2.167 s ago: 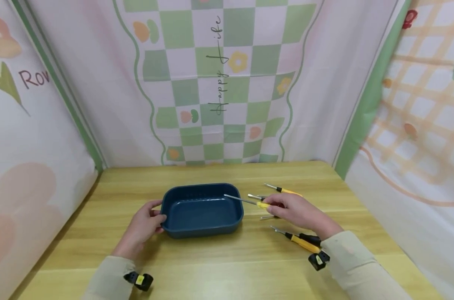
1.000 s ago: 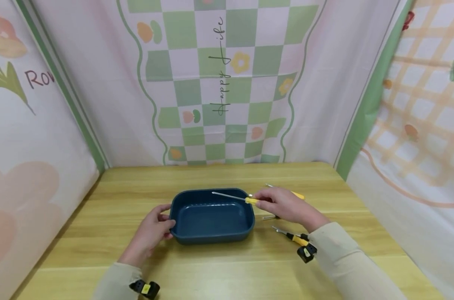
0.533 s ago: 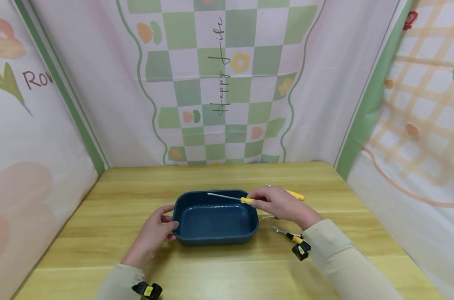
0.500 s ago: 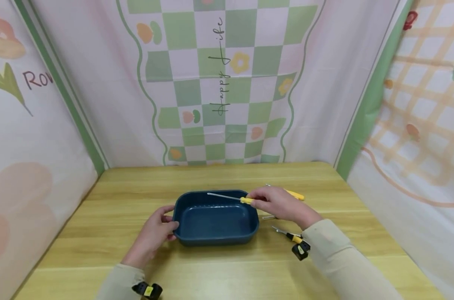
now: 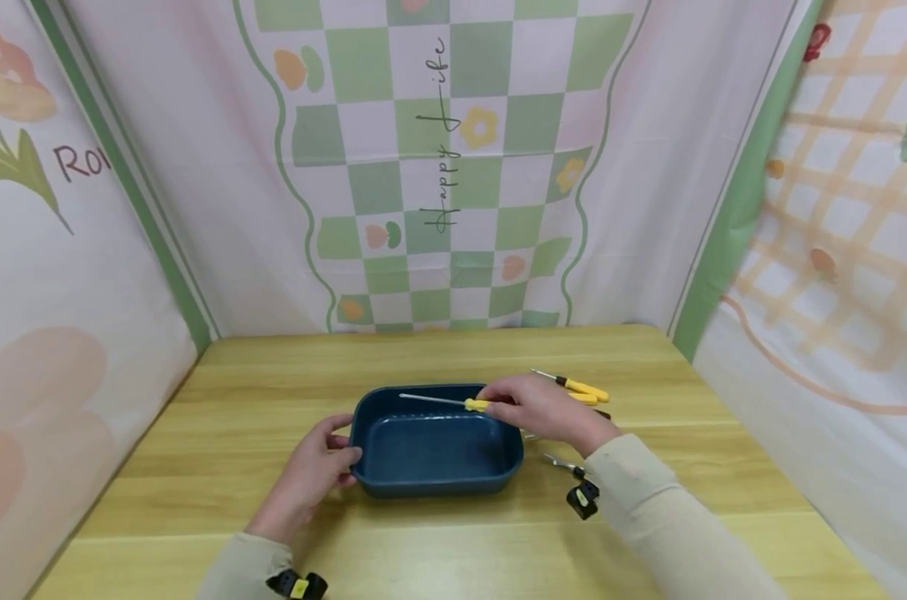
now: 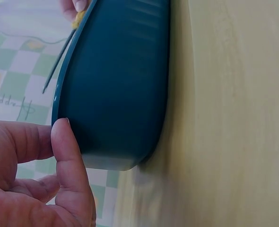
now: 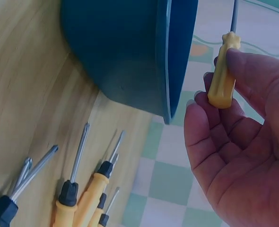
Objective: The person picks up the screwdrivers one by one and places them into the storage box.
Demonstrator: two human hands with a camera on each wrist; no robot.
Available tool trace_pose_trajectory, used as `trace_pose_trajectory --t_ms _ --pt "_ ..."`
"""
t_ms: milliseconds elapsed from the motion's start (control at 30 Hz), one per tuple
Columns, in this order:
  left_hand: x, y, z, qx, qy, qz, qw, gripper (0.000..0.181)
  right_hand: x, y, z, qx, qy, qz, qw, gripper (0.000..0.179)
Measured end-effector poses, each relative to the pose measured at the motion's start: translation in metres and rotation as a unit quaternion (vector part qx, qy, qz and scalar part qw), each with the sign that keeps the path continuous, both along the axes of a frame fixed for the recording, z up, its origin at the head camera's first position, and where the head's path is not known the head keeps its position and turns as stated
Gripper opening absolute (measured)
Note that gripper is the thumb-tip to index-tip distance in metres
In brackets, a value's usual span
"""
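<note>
In the head view a dark blue rectangular basin [image 5: 438,487] stands on the wooden table. My left hand [image 5: 311,471] pinches its left rim; the left wrist view has the thumb [image 6: 66,142] on the wall's outer face. Above the basin's right part, my right hand [image 5: 539,408] holds a screwdriver [image 5: 433,400] by its short yellow handle [image 7: 221,80]. Its thin metal shaft points left over the basin's opening. The right wrist view shows thumb and fingertips around the handle, just outside the rim.
Several more screwdrivers lie on the table right of the basin, including a yellow-handled screwdriver [image 5: 584,388] at the back. In the right wrist view their black-collared handles [image 7: 66,203] point away from the basin. Patterned cloth [image 5: 453,167] hangs behind the table and at both sides.
The basin has slid right and a little closer to me, my left hand still at its rim. My right hand has moved left, bringing the screwdriver further over the basin.
</note>
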State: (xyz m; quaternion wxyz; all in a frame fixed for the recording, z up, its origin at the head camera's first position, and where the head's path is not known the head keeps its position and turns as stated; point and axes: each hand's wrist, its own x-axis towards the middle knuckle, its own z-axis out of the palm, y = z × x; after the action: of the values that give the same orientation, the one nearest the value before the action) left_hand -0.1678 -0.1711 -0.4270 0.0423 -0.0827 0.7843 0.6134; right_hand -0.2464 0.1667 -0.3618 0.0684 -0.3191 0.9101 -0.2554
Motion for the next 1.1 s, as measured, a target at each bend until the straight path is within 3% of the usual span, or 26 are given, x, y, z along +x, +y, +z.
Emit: trace_pose_trajectory --t_ms 133,533,1100 --pt "0.001 0.000 0.000 0.002 0.005 -0.005 1.0000 0.056 -0.002 -0.007 -0.002 0.018 0.027 0.007 0.9994 0.021" --pt "0.002 0.002 -0.001 0.009 0.001 -0.003 1.0000 0.056 -0.008 -0.025 -0.007 0.024 0.019 0.020 0.9993 0.021" --pt "0.003 0.004 0.001 0.003 0.007 -0.008 0.9999 0.056 -0.017 -0.048 -0.024 0.094 0.015 -0.019 0.9953 0.019"
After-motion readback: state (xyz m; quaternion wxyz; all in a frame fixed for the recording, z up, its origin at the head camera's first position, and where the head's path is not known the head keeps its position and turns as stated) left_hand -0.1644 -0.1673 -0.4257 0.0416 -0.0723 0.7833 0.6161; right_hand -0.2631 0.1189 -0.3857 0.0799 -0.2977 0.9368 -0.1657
